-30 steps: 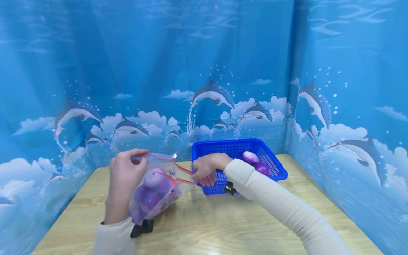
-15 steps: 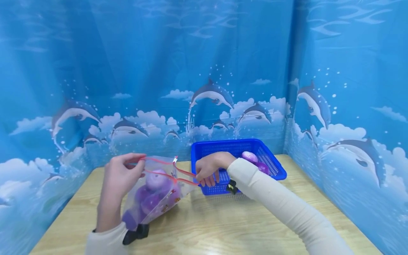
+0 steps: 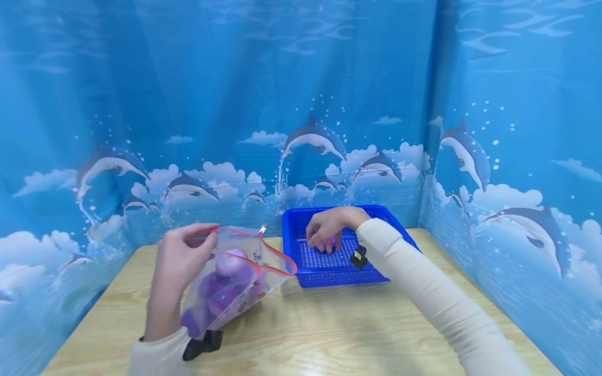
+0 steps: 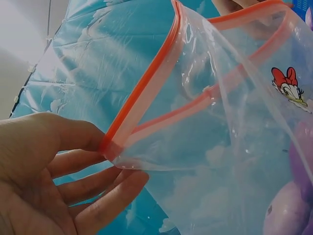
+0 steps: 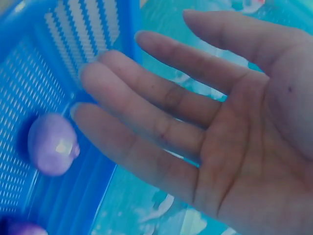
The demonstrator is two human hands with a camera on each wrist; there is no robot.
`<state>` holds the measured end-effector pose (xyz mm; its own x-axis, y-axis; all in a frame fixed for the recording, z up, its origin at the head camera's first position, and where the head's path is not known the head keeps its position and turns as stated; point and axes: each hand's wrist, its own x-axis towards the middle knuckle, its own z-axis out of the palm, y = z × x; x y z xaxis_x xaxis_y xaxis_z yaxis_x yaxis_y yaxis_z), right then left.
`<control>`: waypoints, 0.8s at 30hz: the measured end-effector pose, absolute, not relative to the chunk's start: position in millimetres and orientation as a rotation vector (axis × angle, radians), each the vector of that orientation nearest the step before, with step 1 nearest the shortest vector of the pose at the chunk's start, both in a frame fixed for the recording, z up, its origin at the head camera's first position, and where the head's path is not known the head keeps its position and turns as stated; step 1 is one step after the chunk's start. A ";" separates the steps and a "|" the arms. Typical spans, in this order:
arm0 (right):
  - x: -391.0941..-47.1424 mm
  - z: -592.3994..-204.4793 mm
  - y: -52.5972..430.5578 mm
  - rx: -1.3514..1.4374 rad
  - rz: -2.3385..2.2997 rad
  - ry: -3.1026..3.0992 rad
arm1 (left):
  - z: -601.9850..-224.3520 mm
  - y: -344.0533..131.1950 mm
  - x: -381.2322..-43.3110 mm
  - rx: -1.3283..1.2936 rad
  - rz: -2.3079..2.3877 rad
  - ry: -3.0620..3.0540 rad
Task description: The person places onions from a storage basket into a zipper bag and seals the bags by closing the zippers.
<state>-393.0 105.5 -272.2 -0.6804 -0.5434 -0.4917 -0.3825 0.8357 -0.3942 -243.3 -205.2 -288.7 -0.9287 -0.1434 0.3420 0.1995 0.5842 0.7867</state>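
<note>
My left hand [image 3: 181,256] pinches the corner of a clear zip bag [image 4: 195,142] with a red-orange seal, its thumb and forefinger at the edge. The bag's mouth gapes toward the basket. Several purple round objects [image 3: 226,292] bulge inside it, one paler on top. My right hand [image 3: 331,227] hovers over a blue perforated basket [image 3: 291,224]; the right wrist view shows its fingers extended and apart from anything. Beside those fingertips a purple, egg-shaped object with a small nub [image 5: 53,144] lies in the basket. A darker purple one [image 5: 24,227] shows at the frame's lower edge.
The basket stands at the back of the wood-grain table [image 3: 329,329]. A blue curtain printed with dolphins [image 3: 263,104] hangs behind and along both sides. A cartoon duck [image 4: 291,90] is printed on the bag. The right forearm crosses the basket's right side, hiding part of it.
My right hand has let go of the bag's right edge and moved right and up over the basket. The left hand has shifted slightly left and keeps its pinch on the bag.
</note>
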 end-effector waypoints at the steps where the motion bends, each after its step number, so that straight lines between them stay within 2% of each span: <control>1: -395.9 -271.8 109.2 -0.666 -0.349 2.403 | -288.9 -205.1 -243.3 -0.049 -1.293 -2.446; 24: -443.7 -291.3 192.4 -0.410 -0.275 2.602 | -290.1 -207.4 -245.0 -0.053 -1.338 -2.448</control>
